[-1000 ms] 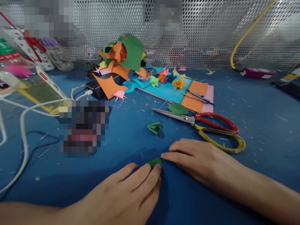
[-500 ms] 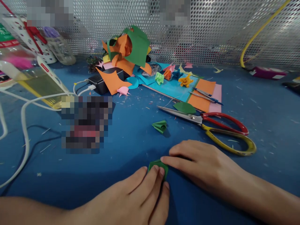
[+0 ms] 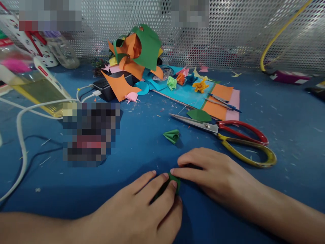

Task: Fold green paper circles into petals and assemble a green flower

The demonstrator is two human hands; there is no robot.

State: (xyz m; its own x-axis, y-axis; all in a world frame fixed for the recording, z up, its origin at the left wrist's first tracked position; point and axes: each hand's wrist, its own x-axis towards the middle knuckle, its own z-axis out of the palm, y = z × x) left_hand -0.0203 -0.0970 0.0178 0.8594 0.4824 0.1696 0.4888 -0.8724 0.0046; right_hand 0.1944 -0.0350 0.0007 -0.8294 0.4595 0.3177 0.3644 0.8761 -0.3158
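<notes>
A small piece of green paper (image 3: 175, 180) lies on the blue table, mostly hidden beneath my fingers. My left hand (image 3: 144, 206) rests over it from the left, fingers somewhat apart and pressing on the paper. From the right, my right hand (image 3: 208, 173) touches the paper's upper edge with its index finger, its other fingers curled on the table. Just beyond the hands sits a folded green paper shape (image 3: 172, 136). Scissors (image 3: 207, 127) with one red and one yellow handle lie beyond my right hand, beside a green paper leaf (image 3: 199, 115).
Paper scraps (image 3: 149, 47) are heaped at the back, near a black box (image 3: 104, 88). Small folded flowers (image 3: 200, 85) sit on blue paper. A blurred-out object (image 3: 91, 135), white cable (image 3: 21, 135) and bottle (image 3: 45, 91) are left; a compass (image 3: 223, 102) lies right.
The fingers of my left hand have spread and cover more of the green paper. My right hand has shifted slightly left and up. The view has moved a little.
</notes>
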